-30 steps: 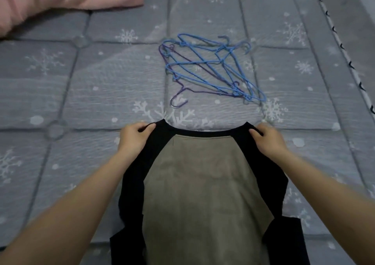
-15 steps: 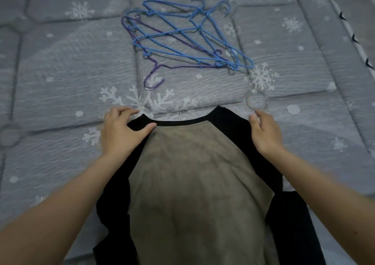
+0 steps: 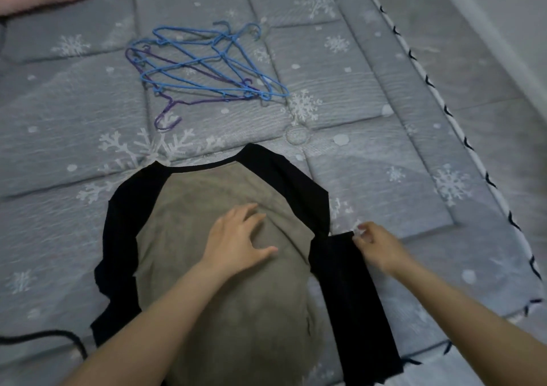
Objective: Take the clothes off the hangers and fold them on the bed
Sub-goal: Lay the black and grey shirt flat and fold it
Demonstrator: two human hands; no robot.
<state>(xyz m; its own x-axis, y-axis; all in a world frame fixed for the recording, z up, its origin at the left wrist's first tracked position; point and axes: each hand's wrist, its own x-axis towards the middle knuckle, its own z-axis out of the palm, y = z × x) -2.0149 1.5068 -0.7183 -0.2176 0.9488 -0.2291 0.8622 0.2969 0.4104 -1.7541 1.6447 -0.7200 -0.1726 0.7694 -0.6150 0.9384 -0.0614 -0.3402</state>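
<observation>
Your open left hand [image 3: 236, 243] pins the shirt [image 3: 225, 237] body while your right hand [image 3: 376, 245] pinches the right sleeve [image 3: 349, 291] lying alongside.

Lower centre, the shirt [image 3: 225, 282] is soft matt cloth, its tan panel faintly napped, its sleeves plain black. The bed [image 3: 74, 137] is quilted, ribbed grey fabric. Upper centre, the hangers [image 3: 204, 72] are thin, smooth coated wire.

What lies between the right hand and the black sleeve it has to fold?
Nothing visible. The right hand already pinches the end of the black sleeve of the shirt; the hangers lie apart, farther up the bed.
</observation>
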